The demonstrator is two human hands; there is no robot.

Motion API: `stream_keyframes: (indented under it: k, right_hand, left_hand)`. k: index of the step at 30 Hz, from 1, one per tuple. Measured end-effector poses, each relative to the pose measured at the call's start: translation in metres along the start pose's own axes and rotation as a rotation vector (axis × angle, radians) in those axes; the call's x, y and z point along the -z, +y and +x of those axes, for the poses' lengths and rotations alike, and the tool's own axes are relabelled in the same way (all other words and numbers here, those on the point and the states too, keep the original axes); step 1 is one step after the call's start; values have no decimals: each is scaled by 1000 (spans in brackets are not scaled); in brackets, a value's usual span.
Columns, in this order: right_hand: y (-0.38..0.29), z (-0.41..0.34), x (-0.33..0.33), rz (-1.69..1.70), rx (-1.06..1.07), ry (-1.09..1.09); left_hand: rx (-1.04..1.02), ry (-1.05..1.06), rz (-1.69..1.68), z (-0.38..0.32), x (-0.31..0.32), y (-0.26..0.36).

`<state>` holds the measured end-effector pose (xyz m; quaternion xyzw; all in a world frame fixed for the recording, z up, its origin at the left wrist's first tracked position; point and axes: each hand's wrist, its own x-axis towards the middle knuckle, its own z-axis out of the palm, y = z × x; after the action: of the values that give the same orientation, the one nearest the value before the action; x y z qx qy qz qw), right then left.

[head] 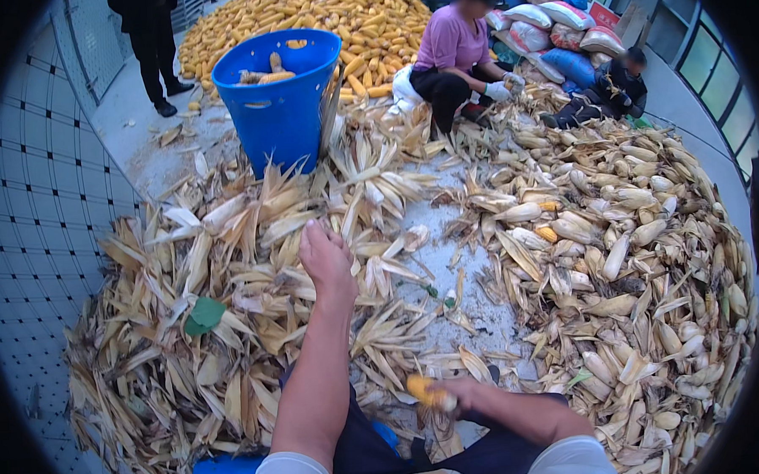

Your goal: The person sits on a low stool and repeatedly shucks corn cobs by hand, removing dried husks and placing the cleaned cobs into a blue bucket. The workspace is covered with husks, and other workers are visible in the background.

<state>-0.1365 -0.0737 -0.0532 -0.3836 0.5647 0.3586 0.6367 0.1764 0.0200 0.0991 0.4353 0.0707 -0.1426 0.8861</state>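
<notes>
My left hand (327, 255) is stretched forward over a heap of loose corn husks (251, 344), its fingers curled; whether it holds a husk cannot be told. Low in the view, in front of my lap, my right hand (466, 392) grips a husked yellow ear of corn (428, 392), slightly blurred. Beyond my left hand stands a blue plastic bin (273, 127) with handle holes and several ears of corn (276, 77) inside. To the right spreads a wide pile of ears still in their dry husks (611, 303), with a few yellow kernels showing.
A large heap of bare yellow corn (370, 15) lies behind the bin. One person in a purple top (450, 40) sits handling corn in white gloves; another person (614, 90) sits by stacked sacks (536, 33). A third person (152, 50) stands at the upper left.
</notes>
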Motion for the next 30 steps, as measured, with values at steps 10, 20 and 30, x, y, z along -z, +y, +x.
stream_keyframes:
  k: [10,20,30]
  right_hand:
    - [-387,-234,16,-353,1917,844]
    - [-40,-21,154,-1057,875,629]
    - [62,49,360,356,632,977]
  left_hand:
    - [107,-126,147,-5,-11,-19]
    - [91,-387,537,-28,-37,-76]
    - [16,-656,1026,-69,-53,-151]
